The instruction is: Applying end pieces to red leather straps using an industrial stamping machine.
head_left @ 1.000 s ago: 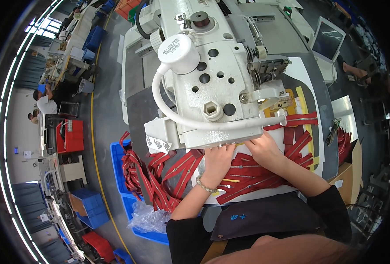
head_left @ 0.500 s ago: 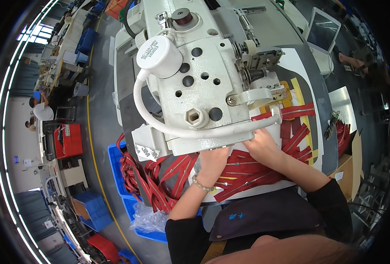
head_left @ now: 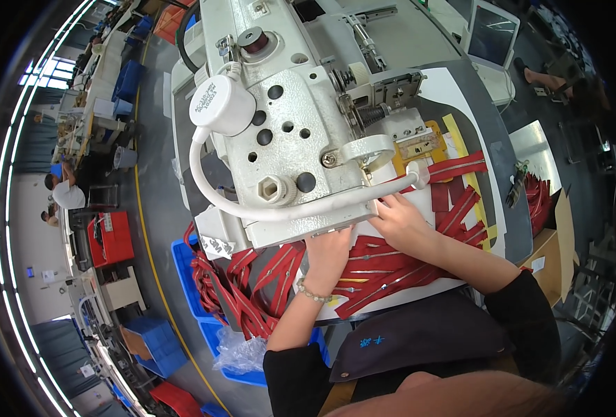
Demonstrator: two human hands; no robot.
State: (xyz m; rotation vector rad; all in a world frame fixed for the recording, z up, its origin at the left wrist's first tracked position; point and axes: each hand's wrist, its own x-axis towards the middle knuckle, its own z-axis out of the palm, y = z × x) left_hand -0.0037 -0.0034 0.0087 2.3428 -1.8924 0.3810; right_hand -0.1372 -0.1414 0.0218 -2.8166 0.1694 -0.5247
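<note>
Both hands flat on red zipper strips [head_left: 384,267]; left hand [head_left: 327,256] fingertips hidden under sewing machine [head_left: 287,125]; right hand [head_left: 399,221] fingers spread, nearer; strips' long axis runs rightward

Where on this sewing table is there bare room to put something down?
The white table is bare at the far right, between the sewing machine and the dark edge. Near the left hand and right hand it is crowded: red zipper strips cover the front, spilling left into the blue bin.

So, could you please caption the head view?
Both hands, left hand and right hand, press red zipper strips under a sewing machine.
</note>
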